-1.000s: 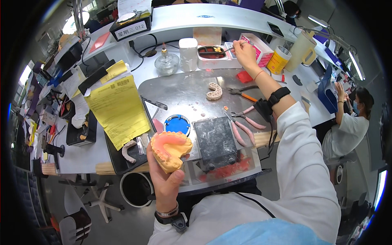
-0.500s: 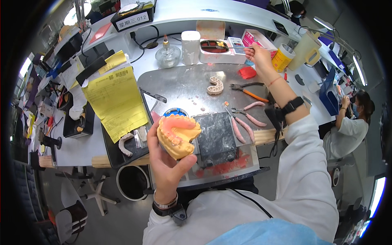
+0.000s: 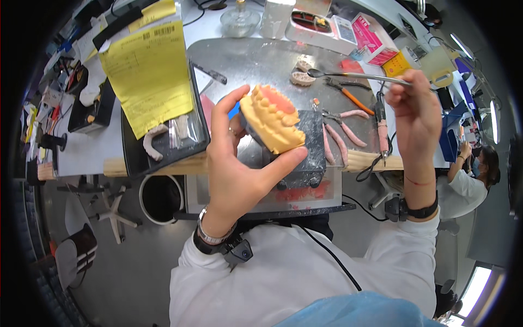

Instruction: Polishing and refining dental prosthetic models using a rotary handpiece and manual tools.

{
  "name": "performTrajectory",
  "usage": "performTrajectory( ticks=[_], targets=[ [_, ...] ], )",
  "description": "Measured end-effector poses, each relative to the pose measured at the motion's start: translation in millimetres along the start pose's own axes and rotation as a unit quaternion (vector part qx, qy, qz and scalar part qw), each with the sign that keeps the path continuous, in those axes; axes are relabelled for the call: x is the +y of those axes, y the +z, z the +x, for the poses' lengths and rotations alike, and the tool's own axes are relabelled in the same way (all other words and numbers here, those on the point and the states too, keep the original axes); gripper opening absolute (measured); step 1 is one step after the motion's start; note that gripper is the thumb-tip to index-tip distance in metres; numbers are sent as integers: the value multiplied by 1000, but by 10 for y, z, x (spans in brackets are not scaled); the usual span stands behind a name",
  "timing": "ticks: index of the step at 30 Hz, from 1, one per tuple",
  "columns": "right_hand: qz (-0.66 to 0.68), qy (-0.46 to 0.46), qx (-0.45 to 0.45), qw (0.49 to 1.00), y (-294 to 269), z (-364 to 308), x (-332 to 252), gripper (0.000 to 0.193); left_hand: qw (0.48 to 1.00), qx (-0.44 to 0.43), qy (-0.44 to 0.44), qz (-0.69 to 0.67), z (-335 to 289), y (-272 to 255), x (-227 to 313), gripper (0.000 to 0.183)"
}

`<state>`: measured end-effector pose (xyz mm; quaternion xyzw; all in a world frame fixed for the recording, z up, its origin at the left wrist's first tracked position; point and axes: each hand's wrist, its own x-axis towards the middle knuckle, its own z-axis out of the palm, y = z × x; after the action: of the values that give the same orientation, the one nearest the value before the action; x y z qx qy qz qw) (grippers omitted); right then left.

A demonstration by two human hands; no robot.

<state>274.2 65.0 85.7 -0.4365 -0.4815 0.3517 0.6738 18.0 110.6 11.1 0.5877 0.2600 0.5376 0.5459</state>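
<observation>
In the head view, the left hand (image 3: 237, 177) grips the yellow dental model (image 3: 269, 122), thumb against its lower edge and index finger curled over the upper left. The model is in the air, tilted, above the near edge of the surface and partly in front of the black block (image 3: 310, 139); its pink layer (image 3: 277, 100) faces up and to the right. With the thumb pressing so close to the model's rim, a careless turn of the wrist could let it roll out and chip its teeth on the block. The right hand (image 3: 417, 103) pinches the metal instrument (image 3: 362, 76) by its far end, so the spoon-like tip has a long reach and a small twitch of the fingers could swing it wide. That tip is apart from the model, appearing over the pale tooth arch (image 3: 302, 79); dipping too early might knock the arch. Whether the tip carries anything I cannot tell; if it does, tilting could spill it onto the surface. Near the right front edge, the slim handpiece (image 3: 382, 128) lies by a looped cord (image 3: 366, 173), which a lowered right forearm could snag, dragging the handpiece off.
</observation>
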Motion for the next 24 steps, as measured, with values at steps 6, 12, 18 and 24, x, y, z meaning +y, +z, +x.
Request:
performTrajectory(
  ticks=[6,12,18,24],
  targets=[
    [-19,-36,-53,998,157,-223,-183,29,997,-8,39,62,-2,7,13,83],
    [-45,-42,-97,993,63,-263,-219,32,995,-7,53,89,-27,2,17,83],
    [-57,-54,-133,988,95,-262,-249,30,995,-6,61,78,-30,8,12,83],
    [-82,-64,-147,984,106,-233,-276,31,995,-5,67,80,-27,5,4,84]
  ],
)
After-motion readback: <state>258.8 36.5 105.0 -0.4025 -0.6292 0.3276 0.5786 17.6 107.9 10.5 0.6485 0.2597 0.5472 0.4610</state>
